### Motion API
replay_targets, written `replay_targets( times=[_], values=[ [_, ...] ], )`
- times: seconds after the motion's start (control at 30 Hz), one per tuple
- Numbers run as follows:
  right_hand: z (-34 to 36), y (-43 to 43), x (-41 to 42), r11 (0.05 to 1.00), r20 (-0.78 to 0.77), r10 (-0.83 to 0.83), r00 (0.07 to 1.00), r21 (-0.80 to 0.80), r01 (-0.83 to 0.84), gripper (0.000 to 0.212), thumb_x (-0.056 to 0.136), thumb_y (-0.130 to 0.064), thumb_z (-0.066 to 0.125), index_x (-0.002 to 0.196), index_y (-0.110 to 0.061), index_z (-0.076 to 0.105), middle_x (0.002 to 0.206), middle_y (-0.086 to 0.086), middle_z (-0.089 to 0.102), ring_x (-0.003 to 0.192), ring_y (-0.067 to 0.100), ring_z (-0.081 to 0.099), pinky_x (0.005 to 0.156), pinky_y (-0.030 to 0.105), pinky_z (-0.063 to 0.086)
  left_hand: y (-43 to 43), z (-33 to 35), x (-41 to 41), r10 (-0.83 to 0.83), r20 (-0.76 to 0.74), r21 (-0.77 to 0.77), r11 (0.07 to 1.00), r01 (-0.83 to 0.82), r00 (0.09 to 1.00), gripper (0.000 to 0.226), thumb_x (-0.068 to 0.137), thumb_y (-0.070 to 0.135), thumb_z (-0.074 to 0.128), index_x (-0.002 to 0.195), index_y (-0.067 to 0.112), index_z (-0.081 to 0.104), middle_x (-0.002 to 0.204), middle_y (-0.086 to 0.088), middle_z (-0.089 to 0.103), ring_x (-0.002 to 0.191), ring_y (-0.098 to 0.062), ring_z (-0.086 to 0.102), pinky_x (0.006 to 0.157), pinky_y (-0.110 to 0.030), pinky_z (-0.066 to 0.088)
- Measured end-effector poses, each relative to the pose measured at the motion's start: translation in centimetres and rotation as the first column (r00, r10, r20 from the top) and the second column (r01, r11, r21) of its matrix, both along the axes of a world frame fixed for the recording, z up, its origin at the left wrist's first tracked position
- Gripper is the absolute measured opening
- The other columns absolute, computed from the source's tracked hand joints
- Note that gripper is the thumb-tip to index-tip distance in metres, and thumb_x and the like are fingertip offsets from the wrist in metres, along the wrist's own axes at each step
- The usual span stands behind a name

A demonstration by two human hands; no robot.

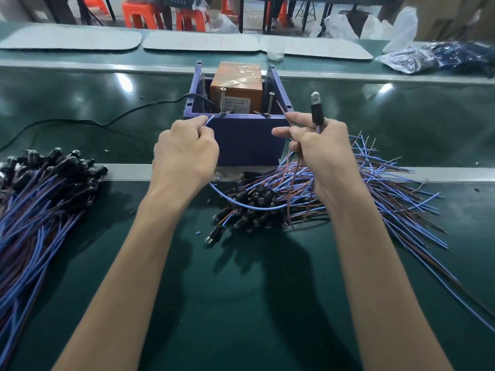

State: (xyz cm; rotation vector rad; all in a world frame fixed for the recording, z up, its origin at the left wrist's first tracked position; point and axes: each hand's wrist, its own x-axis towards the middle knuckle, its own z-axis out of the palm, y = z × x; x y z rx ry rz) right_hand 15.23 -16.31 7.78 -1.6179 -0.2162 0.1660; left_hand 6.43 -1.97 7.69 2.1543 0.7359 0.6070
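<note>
— Holding what, exactly, in front of that box?

— One small black lamp holder with a clear bulb on top (pixel 316 109). The right hand (pixel 320 153) has its fingers curled round it, bulb upright, and also pinches the thin brown wire (pixel 281 109) whose end points up toward the open purple plastic box (pixel 241 140).

— And the other hand?

— The left hand (pixel 184 153) pinches the end of the thin blue wire (pixel 254 208) between thumb and forefinger, just beside the box's front rim. That wire sags in a loop below both wrists.

— What's in the box?

— An orange taped block (pixel 237 81), with two upright steel screws (pixel 222 101) at the front edge. A black cable (pixel 107 121) runs off to the left.

— And around it?

— It's a dark green bench top (pixel 241 290). A heap of the same wired lamps (pixel 375 183) lies under the right hand, and a tidier bundle (pixel 40 199) lies at far left. Beyond are white mats (pixel 69 38), clear plastic bags (pixel 404 57) and orange plastic stools (pixel 139 14).
</note>
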Motion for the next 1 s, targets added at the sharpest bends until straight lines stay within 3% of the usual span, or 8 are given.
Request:
replay_targets(
  times=[0.1, 0.2, 0.3, 0.43, 0.6, 0.87, 1.0],
  values=[
    [0.03, 0.12, 0.17, 0.999, 0.002, -0.042, 0.999, -0.032, 0.042, 0.025, 0.093, -0.003, 0.044, 0.101, -0.014, 0.065, 0.073, -0.008, 0.071, 0.055, 0.002, 0.047, 0.047, 0.011, 0.035, 0.08, -0.33, 0.14, -0.073, 0.015, -0.021, 0.997, 0.074, 0.997, 0.041, 0.083, 0.012, 0.029, 0.103, 0.025, 0.062, 0.071, 0.008, 0.069, 0.067, -0.025, 0.058, 0.067, -0.036, 0.049],
    [0.00, 0.14, 0.32, 0.999, -0.014, -0.027, 1.000, -0.035, 0.027, 0.026, 0.095, -0.003, 0.042, 0.109, -0.012, 0.062, 0.081, -0.008, 0.072, 0.049, -0.003, 0.049, 0.051, 0.013, 0.035, 0.34, -0.67, 0.25, -0.103, 0.065, -0.047, 0.993, 0.106, 0.993, 0.050, 0.092, 0.004, 0.031, 0.129, 0.028, 0.054, 0.076, 0.012, 0.071, 0.045, -0.008, 0.061, 0.058, -0.026, 0.046],
    [-0.08, 0.08, 0.24, 1.000, -0.014, 0.012, 1.000, -0.001, -0.012, 0.029, 0.097, 0.000, 0.041, 0.118, -0.007, 0.059, 0.082, -0.005, 0.070, 0.046, -0.003, 0.053, 0.049, 0.011, 0.036, 0.37, -0.79, 0.26, -0.087, 0.118, -0.066, 0.993, 0.095, 0.989, 0.042, 0.099, 0.011, 0.036, 0.134, 0.026, 0.056, 0.073, 0.017, 0.070, 0.045, -0.006, 0.064, 0.059, -0.022, 0.051],
    [-0.02, 0.06, 0.03, 0.999, 0.007, 0.051, 0.999, 0.015, -0.051, 0.030, 0.095, 0.003, 0.044, 0.121, -0.005, 0.058, 0.079, -0.003, 0.069, 0.045, -0.002, 0.056, 0.044, 0.005, 0.036, 0.40, -0.72, 0.24, -0.023, 0.161, -0.066, 0.997, 0.034, 0.987, 0.031, 0.100, 0.019, 0.043, 0.122, 0.026, 0.064, 0.068, 0.017, 0.070, 0.044, -0.005, 0.064, 0.042, -0.012, 0.036],
    [-0.01, 0.24, -0.05, 0.997, 0.015, 0.068, 0.998, 0.027, -0.068, 0.029, 0.096, 0.001, 0.044, 0.120, -0.005, 0.059, 0.080, -0.004, 0.070, 0.044, -0.003, 0.054, 0.044, 0.005, 0.036, 0.71, -0.78, 0.28, 0.035, 0.159, -0.058, 0.998, -0.026, 0.987, 0.029, 0.100, 0.022, 0.044, 0.120, 0.027, 0.063, 0.066, 0.018, 0.069, 0.044, -0.004, 0.063, 0.050, -0.023, 0.038],
    [-0.12, 0.16, 0.10, 0.997, 0.027, 0.073, 0.997, 0.011, -0.073, 0.028, 0.096, -0.002, 0.045, 0.115, -0.011, 0.063, 0.083, -0.005, 0.073, 0.045, -0.001, 0.050, 0.043, 0.006, 0.035, 0.02, -0.99, 0.65, -0.135, 0.143, -0.124, 0.980, 0.153, 0.980, 0.030, 0.100, 0.019, 0.043, 0.119, 0.030, 0.064, 0.072, 0.024, 0.071, 0.044, -0.002, 0.060, 0.046, -0.008, 0.037],
    [-0.06, 0.02, 0.13, 0.997, 0.015, 0.076, 0.997, 0.018, -0.077, 0.029, 0.095, -0.002, 0.045, 0.114, -0.013, 0.064, 0.082, -0.005, 0.073, 0.045, -0.001, 0.049, 0.043, 0.006, 0.036, 0.25, -0.88, 0.58, -0.068, 0.184, -0.100, 0.991, 0.088, 0.981, 0.028, 0.100, 0.022, 0.042, 0.116, 0.035, 0.061, 0.069, 0.025, 0.070, 0.040, -0.004, 0.059, 0.044, -0.012, 0.035]
  ],
)
